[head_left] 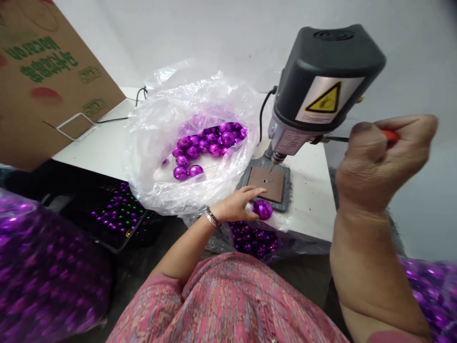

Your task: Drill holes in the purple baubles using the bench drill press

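Here's the left hand (pixel 233 205), fingers curled tight around one purple bauble (pixel 263 209), right against the lower edge of the grey drill plate (pixel 285 200), with only a sliver of white surface (pixel 310 190) before the front edge! One bench drill (pixel 321 81) stands there, its bit (pixel 272 164) hanging just above the brown pad (pixel 267 183). The right hand (pixel 382 162) grips a red-handled screwdriver (pixel 391 137) out beyond the surface's right edge, its shaft aimed at the drill. Roughly two dozen baubles (pixel 210 143) fill one clear plastic bag (pixel 153 157) beside the plate, and dozens more crowd a black tray (pixel 121 214) below!
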Tool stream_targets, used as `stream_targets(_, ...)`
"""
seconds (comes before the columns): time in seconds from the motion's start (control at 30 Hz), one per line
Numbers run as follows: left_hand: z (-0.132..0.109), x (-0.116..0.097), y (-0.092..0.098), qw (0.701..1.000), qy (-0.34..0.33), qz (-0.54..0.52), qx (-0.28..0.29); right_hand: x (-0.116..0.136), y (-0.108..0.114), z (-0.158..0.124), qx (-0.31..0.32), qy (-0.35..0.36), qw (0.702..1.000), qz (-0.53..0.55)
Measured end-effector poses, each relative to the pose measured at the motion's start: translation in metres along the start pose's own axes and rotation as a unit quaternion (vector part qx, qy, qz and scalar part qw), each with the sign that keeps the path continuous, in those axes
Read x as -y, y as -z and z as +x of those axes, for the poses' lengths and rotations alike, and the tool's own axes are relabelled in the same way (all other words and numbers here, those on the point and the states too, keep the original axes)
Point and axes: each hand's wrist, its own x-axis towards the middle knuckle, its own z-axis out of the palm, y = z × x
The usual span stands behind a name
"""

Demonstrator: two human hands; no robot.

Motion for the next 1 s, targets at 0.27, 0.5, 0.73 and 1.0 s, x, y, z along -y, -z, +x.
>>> stream_targets(0.27,-0.026,0.048,0.100,0.871,0.289,0.235,-0.320,-0.009,-0.002,-0.005,-0.007,0.029,0.999,0.022)
stream_targets(0.5,-0.023,0.083,0.101,0.867,0.369,0.270,-0.196,-0.002,0.001,-0.008,0.001,0.024,1.000,0.020)
stream_targets(0.73,-0.010,0.040,0.093,0.875,0.196,-0.224,-0.382,0.004,0.003,-0.003,0.032,-0.006,0.999,-0.004)
stream_targets(1.0,0.006,0.002,0.039,0.884,0.156,-0.409,-0.167,0.023,-0.003,0.046,0.117,-0.143,0.982,-0.030)
